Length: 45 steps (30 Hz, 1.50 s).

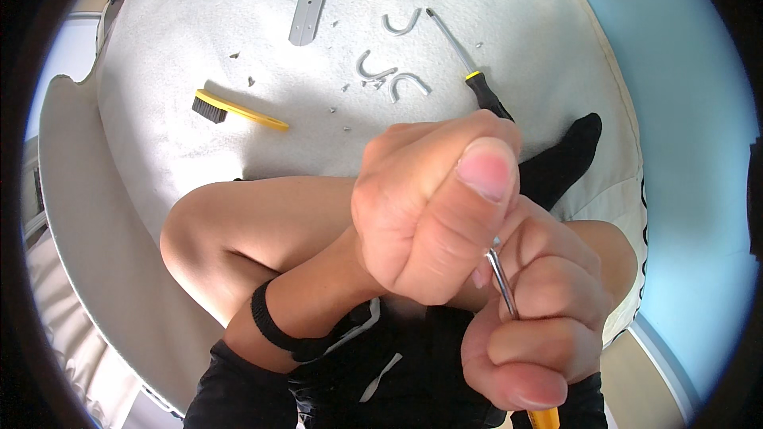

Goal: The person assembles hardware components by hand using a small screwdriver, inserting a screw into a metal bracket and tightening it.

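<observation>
A white fleecy surface (167,40) spreads beneath everything, with a pale blue panel (683,127) beyond it at right. The person's bare legs (238,210) are folded across the lower half.

The left grip (437,210) is clenched, thumb on top, and hides whatever may be inside it. A black band (263,319) circles that wrist. The right grip (548,306), just below and to the right, is wrapped around a yellow-handled tool (502,282). The tool's slim metal shaft slants from the right fist up to the underside of the left one, where its tip is out of sight; a bit of yellow handle shows below the right fist. A black sock (574,151) covers a foot just to the right of both fists.

Farther out on the fleece, a grey metal strip (311,4) with holes runs off the upper edge. A black-handled screwdriver (465,58) lies at a slant, its handle partly behind the left fist. At left lies a yellow brush (242,109) with dark bristles. Three silver hooks (410,84) sit near the screwdriver, two of them close together. Tiny screws (332,110) are scattered around.
</observation>
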Available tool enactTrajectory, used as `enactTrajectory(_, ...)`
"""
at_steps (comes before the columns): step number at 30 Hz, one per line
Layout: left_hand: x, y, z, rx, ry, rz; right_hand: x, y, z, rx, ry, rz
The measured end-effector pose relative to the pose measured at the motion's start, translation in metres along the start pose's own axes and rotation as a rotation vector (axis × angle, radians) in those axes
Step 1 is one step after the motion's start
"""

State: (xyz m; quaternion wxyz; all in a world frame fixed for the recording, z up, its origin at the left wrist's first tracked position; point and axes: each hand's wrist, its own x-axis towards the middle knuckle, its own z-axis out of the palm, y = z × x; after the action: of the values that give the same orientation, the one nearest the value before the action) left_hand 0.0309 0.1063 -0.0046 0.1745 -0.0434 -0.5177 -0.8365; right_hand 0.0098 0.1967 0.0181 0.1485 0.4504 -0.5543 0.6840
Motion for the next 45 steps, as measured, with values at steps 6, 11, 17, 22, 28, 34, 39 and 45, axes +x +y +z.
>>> enactTrajectory(6,0.001,-0.004,0.003,0.048,0.050,0.094,0.004,-0.005,0.001,-0.041,0.015,0.073)
enactTrajectory(11,0.001,-0.005,0.004,0.073,0.087,0.158,0.003,-0.008,0.003,-0.019,0.071,0.131)
enactTrajectory(17,-0.001,-0.005,0.006,0.101,0.148,0.218,0.002,-0.008,0.006,0.029,0.126,0.118)
enactTrajectory(22,0.001,-0.005,0.005,0.111,0.148,0.232,-0.001,-0.012,0.000,0.117,0.099,0.164)
enactTrajectory(28,-0.001,-0.005,0.007,0.119,0.152,0.240,0.000,-0.014,-0.002,0.141,0.079,0.187)
enactTrajectory(34,-0.002,-0.003,0.003,0.190,0.124,0.207,0.003,-0.011,0.002,0.074,0.092,0.186)
enactTrajectory(39,-0.003,-0.007,0.004,0.171,0.145,0.249,0.004,-0.013,0.003,0.035,0.094,0.213)
enactTrajectory(45,-0.002,-0.005,0.003,0.211,0.129,0.212,0.002,-0.012,-0.002,0.013,0.028,0.226)
